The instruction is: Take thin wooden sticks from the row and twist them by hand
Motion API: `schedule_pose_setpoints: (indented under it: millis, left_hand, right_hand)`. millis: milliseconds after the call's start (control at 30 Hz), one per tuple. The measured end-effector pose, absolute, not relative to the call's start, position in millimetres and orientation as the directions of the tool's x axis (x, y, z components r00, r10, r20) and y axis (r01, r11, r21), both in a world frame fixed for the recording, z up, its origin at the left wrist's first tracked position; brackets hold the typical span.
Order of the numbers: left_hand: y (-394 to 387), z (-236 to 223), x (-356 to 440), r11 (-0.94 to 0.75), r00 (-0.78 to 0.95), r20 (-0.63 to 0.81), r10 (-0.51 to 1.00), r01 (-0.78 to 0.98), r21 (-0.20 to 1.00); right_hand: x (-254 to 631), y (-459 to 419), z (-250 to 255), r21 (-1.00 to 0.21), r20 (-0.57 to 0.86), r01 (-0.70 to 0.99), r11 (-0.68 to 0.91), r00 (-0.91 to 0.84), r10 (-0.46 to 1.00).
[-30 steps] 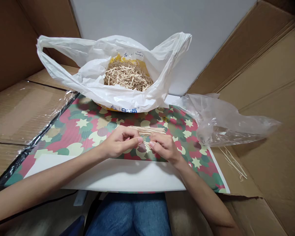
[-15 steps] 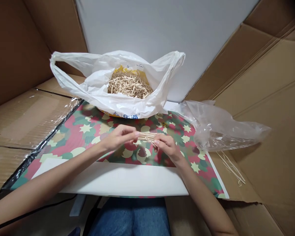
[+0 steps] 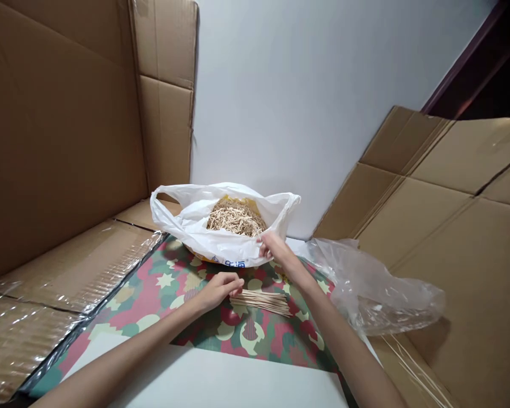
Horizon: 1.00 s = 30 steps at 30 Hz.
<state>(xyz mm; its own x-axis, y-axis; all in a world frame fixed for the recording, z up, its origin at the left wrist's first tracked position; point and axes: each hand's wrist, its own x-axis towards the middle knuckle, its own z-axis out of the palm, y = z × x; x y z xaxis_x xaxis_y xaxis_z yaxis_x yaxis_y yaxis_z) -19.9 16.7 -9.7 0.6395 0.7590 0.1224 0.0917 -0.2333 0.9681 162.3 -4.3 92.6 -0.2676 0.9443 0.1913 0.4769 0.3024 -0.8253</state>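
Pale wooden sticks lie side by side in a flat bundle on a camouflage-patterned mat. The left hand is curled at their left end, its grip touching them, though whether it pinches them I cannot tell. The right hand reaches to the rim of a white plastic bag, fingers against it, its grip just as unclear. A heap of sticks fills the bag. A crumpled clear plastic bag lies to the right, and cardboard sheets stand around
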Motion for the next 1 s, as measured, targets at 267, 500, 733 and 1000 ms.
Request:
schedule_pose_setpoints:
  millis: [267,500,733,1000]
  left_hand:
    - [18,-16,-23,-0.434,0.571,0.254,0.780,0.203,0.878]
    - [21,-9,-26,-0.593,0.573,0.321,0.754,0.385,0.707]
    - [26,-11,-13,-0.723,0.700,0.294,0.651,0.454,0.520]
    - [29,-21,-6,-0.730,0.720,0.253,0.646,0.486,0.480]
  right_hand:
    - [172,-1,66,-0.586,0.267,0.700,0.409,-0.310,0.913]
    - [200,-43,28,-0.420,0.442,0.826,0.375,-0.174,0.880]
    - [208,-34,-10,-0.273,0.253,0.901,0.338,-0.271,0.929]
    - [204,-35,-24,-0.231,0.260,0.913,0.336,-0.275,0.926]
